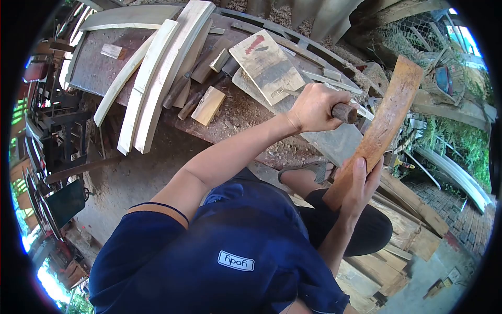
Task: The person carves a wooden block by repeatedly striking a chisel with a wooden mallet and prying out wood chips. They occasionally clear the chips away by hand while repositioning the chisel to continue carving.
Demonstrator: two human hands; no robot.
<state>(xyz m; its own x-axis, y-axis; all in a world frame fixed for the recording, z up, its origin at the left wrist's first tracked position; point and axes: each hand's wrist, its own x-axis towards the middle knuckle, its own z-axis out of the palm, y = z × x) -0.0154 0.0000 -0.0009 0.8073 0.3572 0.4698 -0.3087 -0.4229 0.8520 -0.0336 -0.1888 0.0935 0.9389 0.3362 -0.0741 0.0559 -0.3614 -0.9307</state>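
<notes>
My left hand (319,107) is closed in a fist around a dark, round wooden handle (345,113). Its blunt end pokes out toward me, and the rest of the tool is hidden, so its kind does not show. My right hand (361,180) grips a long, slightly curved brown board (389,112) low down, thumb across its face. The board slants up and away to the right, its lower end near my bent knee (368,227). A narrow gap separates the handle's end from the board.
A low work table (209,128) carries shavings, curved pale strips (164,78), a square board (266,65), a small wood block (209,105) and dark-handled tools. Planks (408,204) lie at right on the floor. A wire-mesh cage (444,83) stands far right. Dark furniture lines the left.
</notes>
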